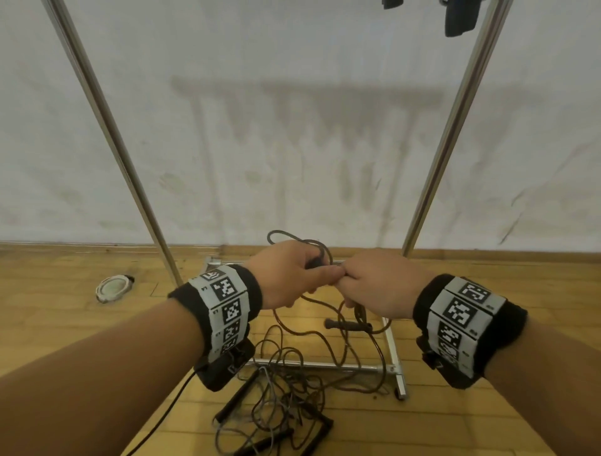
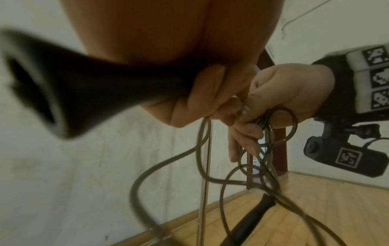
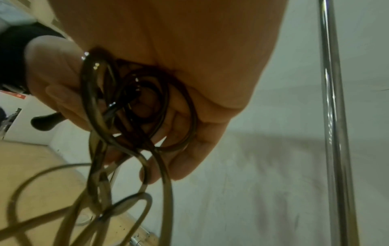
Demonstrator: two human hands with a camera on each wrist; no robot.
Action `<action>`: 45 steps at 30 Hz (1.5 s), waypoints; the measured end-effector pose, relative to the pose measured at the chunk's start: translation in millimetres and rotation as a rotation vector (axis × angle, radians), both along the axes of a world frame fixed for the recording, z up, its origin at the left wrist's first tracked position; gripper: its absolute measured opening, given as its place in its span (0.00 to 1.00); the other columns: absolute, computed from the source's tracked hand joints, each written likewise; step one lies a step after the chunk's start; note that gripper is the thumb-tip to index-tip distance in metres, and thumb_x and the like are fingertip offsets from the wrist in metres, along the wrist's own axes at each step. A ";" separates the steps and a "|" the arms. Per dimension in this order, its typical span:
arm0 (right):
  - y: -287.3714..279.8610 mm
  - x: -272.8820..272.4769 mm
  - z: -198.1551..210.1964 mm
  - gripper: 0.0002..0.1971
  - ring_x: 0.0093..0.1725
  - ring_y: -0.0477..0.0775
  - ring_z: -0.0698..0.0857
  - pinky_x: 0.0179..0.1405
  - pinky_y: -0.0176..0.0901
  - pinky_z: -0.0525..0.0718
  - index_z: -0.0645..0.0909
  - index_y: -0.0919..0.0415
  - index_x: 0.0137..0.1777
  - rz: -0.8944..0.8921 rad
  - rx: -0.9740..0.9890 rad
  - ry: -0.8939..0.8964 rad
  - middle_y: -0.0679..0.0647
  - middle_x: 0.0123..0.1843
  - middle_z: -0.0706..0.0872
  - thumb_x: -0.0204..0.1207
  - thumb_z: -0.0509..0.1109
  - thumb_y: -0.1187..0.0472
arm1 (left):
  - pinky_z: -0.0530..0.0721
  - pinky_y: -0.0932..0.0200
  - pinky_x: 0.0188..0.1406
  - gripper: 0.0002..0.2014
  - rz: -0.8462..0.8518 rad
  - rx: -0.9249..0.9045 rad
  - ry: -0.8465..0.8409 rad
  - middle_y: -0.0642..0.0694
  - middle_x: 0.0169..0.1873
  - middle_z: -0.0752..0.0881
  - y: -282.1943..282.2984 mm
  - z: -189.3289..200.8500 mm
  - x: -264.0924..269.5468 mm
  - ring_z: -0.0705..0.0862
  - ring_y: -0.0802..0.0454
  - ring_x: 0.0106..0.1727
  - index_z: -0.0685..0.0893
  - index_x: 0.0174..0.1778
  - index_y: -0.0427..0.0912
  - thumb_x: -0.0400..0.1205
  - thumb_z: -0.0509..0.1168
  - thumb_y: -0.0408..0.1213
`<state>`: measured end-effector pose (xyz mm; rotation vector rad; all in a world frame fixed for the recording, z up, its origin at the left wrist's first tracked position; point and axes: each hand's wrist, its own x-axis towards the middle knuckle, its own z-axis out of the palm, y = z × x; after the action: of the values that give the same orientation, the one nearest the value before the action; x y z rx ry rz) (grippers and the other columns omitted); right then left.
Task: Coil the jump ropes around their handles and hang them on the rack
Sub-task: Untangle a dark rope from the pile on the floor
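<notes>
jump rope (image 1: pixel 328 328), dark and glossy, loops tangled below both hands.

Bare forearms, black wristbands (image 1: pixel 468 328) with white black-patterned marker tiles, small black wrist cameras (image 1: pixel 224 366), thin black cable

Soft even light — wrist views blurry, edges warped.

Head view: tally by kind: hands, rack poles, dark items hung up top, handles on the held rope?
Hands: 2, left hand, right hand
Rack poles: 2, left pole, right pole
Dark hung items: 2, second
Handles on the rope: 2, held handle, dangling handle
Total: 8
</notes>
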<state>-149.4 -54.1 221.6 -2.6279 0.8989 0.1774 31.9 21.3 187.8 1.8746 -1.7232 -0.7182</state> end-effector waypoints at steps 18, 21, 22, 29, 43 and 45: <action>-43.4 -16.1 -84.9 0.19 0.42 0.50 0.81 0.45 0.48 0.82 0.81 0.55 0.52 -0.120 0.122 0.165 0.52 0.45 0.84 0.91 0.52 0.46 | 0.62 0.60 0.19 0.17 0.520 -0.420 0.785 0.49 0.27 0.73 -5.8 41.5 31.4 0.64 0.54 0.20 0.82 0.25 0.52 0.77 0.73 0.52; -41.1 -12.8 -92.7 0.19 0.40 0.46 0.80 0.37 0.38 0.77 0.83 0.58 0.59 -0.101 0.147 0.431 0.50 0.43 0.82 0.92 0.53 0.49 | 0.63 0.60 0.19 0.17 0.586 -0.455 0.803 0.49 0.28 0.72 -6.8 38.6 35.9 0.64 0.54 0.21 0.80 0.32 0.48 0.85 0.72 0.47; -38.9 -13.4 -94.1 0.18 0.38 0.46 0.79 0.35 0.36 0.76 0.83 0.60 0.59 -0.091 0.125 0.513 0.49 0.41 0.80 0.92 0.53 0.52 | 0.63 0.61 0.18 0.16 0.625 -0.481 0.829 0.49 0.27 0.73 -7.4 39.2 39.8 0.64 0.54 0.21 0.80 0.33 0.47 0.86 0.71 0.46; -38.6 -14.4 -87.1 0.20 0.45 0.50 0.85 0.47 0.43 0.85 0.88 0.56 0.57 -0.156 0.141 0.384 0.52 0.49 0.89 0.89 0.56 0.47 | 0.79 0.56 0.24 0.14 0.681 -0.272 0.340 0.48 0.46 0.95 -3.3 26.0 61.8 0.78 0.56 0.20 0.90 0.54 0.50 0.89 0.65 0.55; -15.7 16.7 -22.5 0.18 0.40 0.50 0.84 0.43 0.45 0.85 0.85 0.56 0.50 -0.032 -0.138 0.173 0.51 0.40 0.84 0.89 0.54 0.53 | 0.84 0.65 0.26 0.11 0.007 0.032 0.052 0.66 0.43 0.92 -0.5 5.6 12.6 0.82 0.63 0.24 0.86 0.63 0.68 0.88 0.68 0.47; -13.2 16.5 -15.9 0.17 0.40 0.50 0.84 0.41 0.45 0.84 0.84 0.54 0.50 -0.013 -0.159 0.143 0.50 0.41 0.84 0.89 0.54 0.51 | 0.83 0.65 0.24 0.04 -0.017 0.062 -0.024 0.64 0.36 0.90 -1.8 2.8 6.6 0.83 0.64 0.24 0.87 0.56 0.67 0.88 0.68 0.54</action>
<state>-132.9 -67.2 205.7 -2.7836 1.0156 0.3050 38.5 19.5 190.6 1.9189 -1.7524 -0.7666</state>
